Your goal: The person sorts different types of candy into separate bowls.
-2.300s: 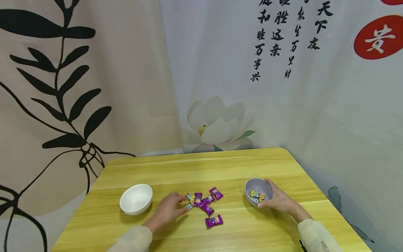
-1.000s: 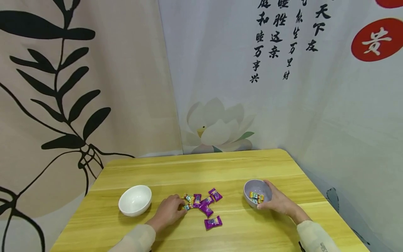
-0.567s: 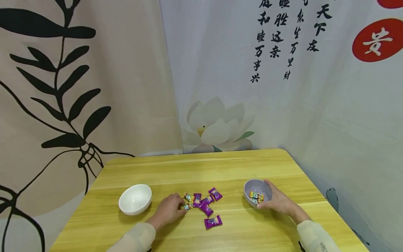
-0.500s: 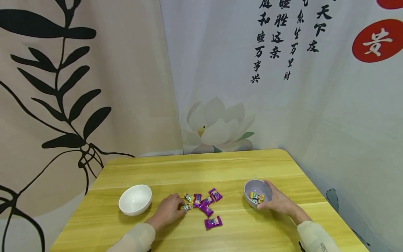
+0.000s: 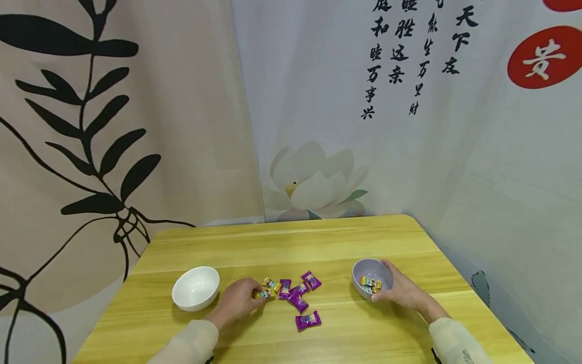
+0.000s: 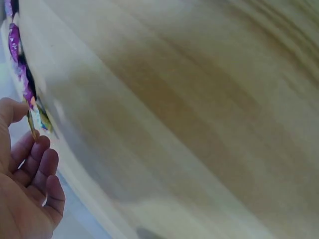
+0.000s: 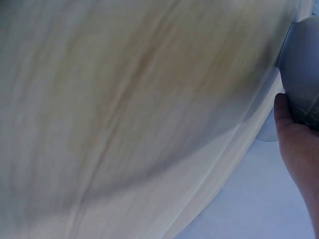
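Observation:
My left hand (image 5: 236, 300) pinches a small yellow wrapped candy (image 5: 266, 293) between thumb and fingertips, at the left end of the candy pile. In the left wrist view, the pinched candy (image 6: 31, 123) shows edge-on between thumb and finger, with the other fingers loosely bent. Just behind it lies a second yellow candy (image 5: 272, 283). Several purple wrapped candies (image 5: 298, 303) are spread to the right. My right hand (image 5: 404, 290) grips the lilac-grey bowl (image 5: 374, 267) by its right side, thumb near the front rim; inside are yellow candies (image 5: 370, 282). The right wrist view catches only part of this bowl (image 7: 304, 64).
A white bowl (image 5: 195, 288) with nothing in it stands left of my left hand. One purple candy (image 5: 308, 320) lies apart, nearer the front. The wooden table (image 5: 291, 242) ends at a printed cloth backdrop (image 5: 309, 101).
The left hand has drawn back slightly left with the pinched yellow candy, shifting it away from the purple ones. The right hand and its bowl have stayed in place.

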`<state>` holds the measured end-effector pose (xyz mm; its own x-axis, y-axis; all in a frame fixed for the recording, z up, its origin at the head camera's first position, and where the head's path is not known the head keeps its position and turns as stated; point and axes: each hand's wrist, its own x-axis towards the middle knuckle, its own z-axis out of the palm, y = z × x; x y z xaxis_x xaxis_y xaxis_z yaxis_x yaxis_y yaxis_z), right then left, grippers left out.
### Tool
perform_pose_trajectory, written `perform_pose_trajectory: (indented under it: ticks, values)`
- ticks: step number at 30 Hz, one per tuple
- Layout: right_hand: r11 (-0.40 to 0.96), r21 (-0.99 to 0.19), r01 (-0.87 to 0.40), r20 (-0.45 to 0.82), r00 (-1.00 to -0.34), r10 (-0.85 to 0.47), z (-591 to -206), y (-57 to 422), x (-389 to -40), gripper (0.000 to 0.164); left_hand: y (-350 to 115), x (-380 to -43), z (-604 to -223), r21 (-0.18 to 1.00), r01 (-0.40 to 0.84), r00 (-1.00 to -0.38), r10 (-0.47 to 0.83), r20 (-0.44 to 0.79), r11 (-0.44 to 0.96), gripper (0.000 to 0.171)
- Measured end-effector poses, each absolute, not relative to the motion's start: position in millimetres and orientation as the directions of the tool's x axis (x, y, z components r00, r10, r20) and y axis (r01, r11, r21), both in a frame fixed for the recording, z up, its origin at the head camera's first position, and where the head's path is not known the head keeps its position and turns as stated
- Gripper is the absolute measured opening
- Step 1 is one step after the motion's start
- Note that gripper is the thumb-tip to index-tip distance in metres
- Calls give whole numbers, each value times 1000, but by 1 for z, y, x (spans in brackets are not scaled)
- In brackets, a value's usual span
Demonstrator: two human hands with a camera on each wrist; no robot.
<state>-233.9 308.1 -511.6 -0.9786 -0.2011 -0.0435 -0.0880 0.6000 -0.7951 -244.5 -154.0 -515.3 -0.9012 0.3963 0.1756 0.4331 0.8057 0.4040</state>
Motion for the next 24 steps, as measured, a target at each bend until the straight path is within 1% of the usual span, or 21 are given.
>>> perform_pose_trajectory:
  ticks: [10,18,24]
  values:
    - [598,-795,-103,-28,-978,-206,-513,308,-234,122,-144,-249,-502,429,434,-901,380,210,792,25]
    - [591,-802,-90,-40,-978,-205,-512,307,-234,123,-126,-254,-489,415,482,-876,412,252,772,21]
    - [595,-799,-93,-37,-979,-203,-510,306,-233,122,-107,-257,-480,411,503,-864,432,257,760,23]
